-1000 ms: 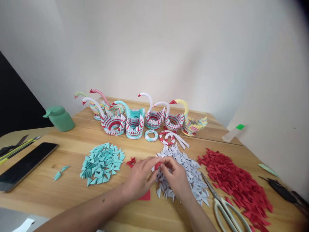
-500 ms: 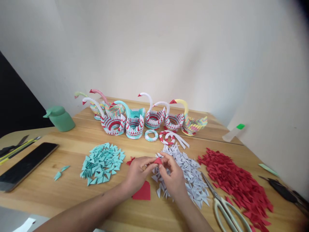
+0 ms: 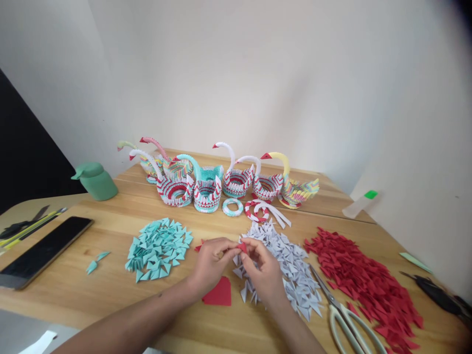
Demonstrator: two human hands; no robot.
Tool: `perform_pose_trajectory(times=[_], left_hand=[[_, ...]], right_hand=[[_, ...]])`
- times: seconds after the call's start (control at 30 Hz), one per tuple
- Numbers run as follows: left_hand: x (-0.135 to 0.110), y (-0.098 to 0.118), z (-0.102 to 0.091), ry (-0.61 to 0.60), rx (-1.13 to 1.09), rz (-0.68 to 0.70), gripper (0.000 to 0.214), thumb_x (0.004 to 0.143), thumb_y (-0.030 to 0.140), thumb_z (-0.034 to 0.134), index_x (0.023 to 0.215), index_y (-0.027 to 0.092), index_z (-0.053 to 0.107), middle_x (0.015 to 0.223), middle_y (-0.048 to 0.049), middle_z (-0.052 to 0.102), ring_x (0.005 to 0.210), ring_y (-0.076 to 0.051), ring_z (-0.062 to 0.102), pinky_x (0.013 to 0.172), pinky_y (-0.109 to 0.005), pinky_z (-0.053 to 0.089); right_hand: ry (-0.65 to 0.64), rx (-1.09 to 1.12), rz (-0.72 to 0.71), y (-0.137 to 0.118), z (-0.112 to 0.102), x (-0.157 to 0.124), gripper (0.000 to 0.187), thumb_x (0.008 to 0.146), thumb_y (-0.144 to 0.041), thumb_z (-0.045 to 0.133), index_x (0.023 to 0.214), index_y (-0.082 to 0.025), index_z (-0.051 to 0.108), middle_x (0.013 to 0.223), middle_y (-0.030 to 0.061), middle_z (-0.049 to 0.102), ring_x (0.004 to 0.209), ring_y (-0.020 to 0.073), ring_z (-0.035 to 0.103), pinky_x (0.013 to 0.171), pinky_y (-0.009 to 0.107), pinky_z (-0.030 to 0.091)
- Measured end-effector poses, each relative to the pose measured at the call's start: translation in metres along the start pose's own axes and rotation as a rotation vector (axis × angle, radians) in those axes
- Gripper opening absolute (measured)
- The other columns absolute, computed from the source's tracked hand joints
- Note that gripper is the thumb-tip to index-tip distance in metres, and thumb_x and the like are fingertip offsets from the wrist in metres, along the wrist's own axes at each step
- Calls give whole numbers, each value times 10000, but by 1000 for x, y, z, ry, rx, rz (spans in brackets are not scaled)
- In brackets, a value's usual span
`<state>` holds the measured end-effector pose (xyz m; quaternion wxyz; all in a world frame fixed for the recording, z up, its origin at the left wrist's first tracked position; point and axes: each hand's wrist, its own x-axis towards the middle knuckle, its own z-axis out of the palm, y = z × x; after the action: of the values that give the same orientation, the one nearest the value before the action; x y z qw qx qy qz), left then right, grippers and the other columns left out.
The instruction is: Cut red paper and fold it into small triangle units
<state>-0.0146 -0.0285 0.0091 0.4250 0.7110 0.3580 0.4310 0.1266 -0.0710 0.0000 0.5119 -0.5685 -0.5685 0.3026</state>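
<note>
Between my two hands is a small piece of folded red paper (image 3: 242, 247). My left hand (image 3: 213, 259) pinches it from the left with thumb and forefinger. From the other side the fingertips of my right hand (image 3: 264, 269) close on it too. Red paper sheets (image 3: 218, 292) lie on the table just below my left hand. A few red folded pieces (image 3: 199, 245) show behind that hand. White folded paper triangles (image 3: 291, 265) are heaped under and beyond my right hand, which hides part of them.
Turquoise triangles (image 3: 159, 248) lie in a pile at left, red triangles (image 3: 365, 280) at right beside scissors (image 3: 341, 309). Several paper swans (image 3: 207, 194) stand at the back, with two paper rings (image 3: 232, 207) before them. A phone (image 3: 46, 250) and green jug (image 3: 96, 182) are at left.
My right fingers have closed in further over the red paper, so less of it shows. The whole view has shifted slightly; the things on the table lie as before.
</note>
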Motion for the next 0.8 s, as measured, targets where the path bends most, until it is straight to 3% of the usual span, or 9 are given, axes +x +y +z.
perform_pose_trajectory(times=[0.17,0.3,0.4,0.57,0.8], left_hand=[[4,1,0,2,-238,-199,113,735,161,541,661,141,625,631,-4,635,592,-121,551,581,-206,416],[6,-5,-1,-81,-405,-311,124,699,229,583,616,141,558,530,30,550,494,-91,478,518,-197,387],[5,-3,-2,-167,-391,-286,168,728,280,602,655,129,593,567,10,587,525,-100,504,544,-207,404],[2,6,-5,-126,-316,-198,203,791,312,575,725,133,642,668,-22,645,639,-136,575,628,-232,442],[5,-1,-3,-117,-416,-280,219,757,342,614,688,135,587,581,5,594,547,-103,522,565,-218,419]], right_hand=[[-68,106,33,0,1,0,234,785,-302,614,991,-191,602,721,-7,567,664,149,541,613,244,456],[-152,223,125,-2,-6,5,216,830,-370,583,913,-177,635,728,8,604,674,144,547,628,248,442],[-142,294,187,-2,-11,8,242,804,-406,616,812,-165,639,657,-1,598,625,134,537,608,247,434],[-91,312,205,-4,-11,8,254,759,-420,665,779,-169,632,620,-16,590,582,124,535,567,229,432],[-136,295,193,-2,-10,7,255,764,-425,659,786,-174,619,639,-2,614,603,136,560,584,246,451]])
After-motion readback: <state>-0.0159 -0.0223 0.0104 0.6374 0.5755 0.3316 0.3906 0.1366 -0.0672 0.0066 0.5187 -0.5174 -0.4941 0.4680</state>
